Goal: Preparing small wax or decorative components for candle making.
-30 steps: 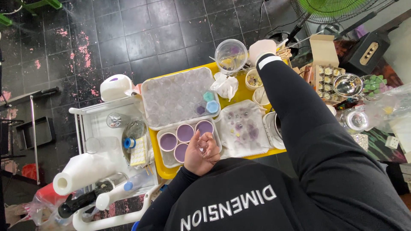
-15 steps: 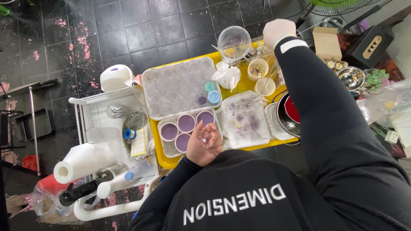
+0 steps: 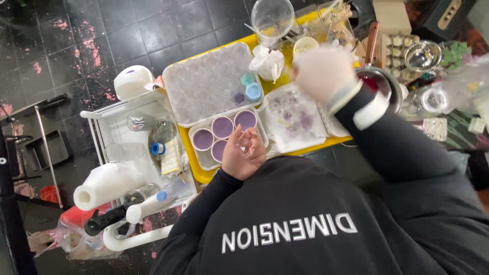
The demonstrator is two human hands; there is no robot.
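Dark floor tiles with pink stains surround a yellow tray (image 3: 204,175) crowded with dessert-making things, and a white trolley (image 3: 109,119) stands just beside it. The left hand (image 3: 243,159) hovers near the body with its fingers (image 3: 250,138) curled loosely around something small and clear; what exactly it grips I cannot tell. Just beyond those fingertips sit three cups of purple filling (image 3: 222,127) in a clear container, and further out lies a large covered tray of clear moulds (image 3: 209,81). The right hand (image 3: 322,71) is blurred in motion above the tray, apparently closed into a loose fist; whether it holds anything cannot be told. Under and beyond it lie a sheet with purple pieces (image 3: 293,119), a pan with red contents (image 3: 379,81) and a clear measuring jug (image 3: 271,18).

The risk, as I judge it, is the right sleeve sweeping low over the sheet or catching the pan handle, and the small clear thing slipping from the loose left grip into the purple cups.
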